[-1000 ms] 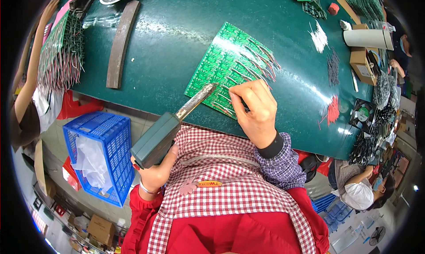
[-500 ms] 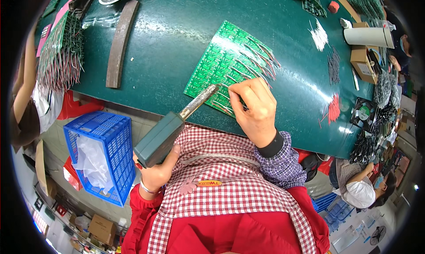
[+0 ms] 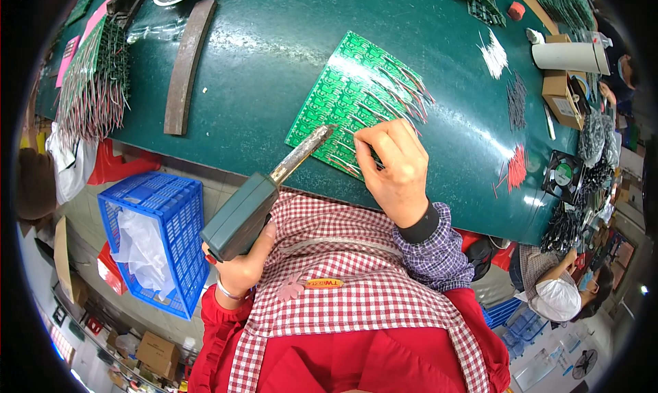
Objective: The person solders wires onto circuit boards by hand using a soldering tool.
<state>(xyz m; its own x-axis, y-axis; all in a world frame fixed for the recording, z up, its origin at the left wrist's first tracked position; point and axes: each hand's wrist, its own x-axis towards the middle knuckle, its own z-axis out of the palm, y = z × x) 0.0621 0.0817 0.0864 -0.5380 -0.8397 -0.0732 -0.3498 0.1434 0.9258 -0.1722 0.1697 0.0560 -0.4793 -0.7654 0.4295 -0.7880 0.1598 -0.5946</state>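
My left hand [image 3: 244, 261] is closed round the dark green body of a soldering gun [image 3: 241, 211]. Its long metal barrel slants up to the right, and the tip is over the green circuit board panel [image 3: 322, 102], a little left of my right fingers. My right hand [image 3: 396, 170] is above the panel's near right edge, thumb and forefinger pinched on a thin wire, mostly hidden by the fingers. Rows of red, black and white wires [image 3: 404, 95] stick out from the panel's right part. The panel lies tilted on the green table [image 3: 260, 71].
A brown bar [image 3: 185, 71] lies on the left, near a stack of wired boards [image 3: 92, 84]. Right of the panel are bunches of white wires [image 3: 493, 54], black wires [image 3: 516, 102] and red wires [image 3: 515, 168]. A blue crate [image 3: 185, 239] stands below the table edge. Other people sit nearby.
The soldering gun has shifted slightly left, its tip drawing away from my right fingers. My right hand stays in place. At far left, another person's arm has moved back from the table.
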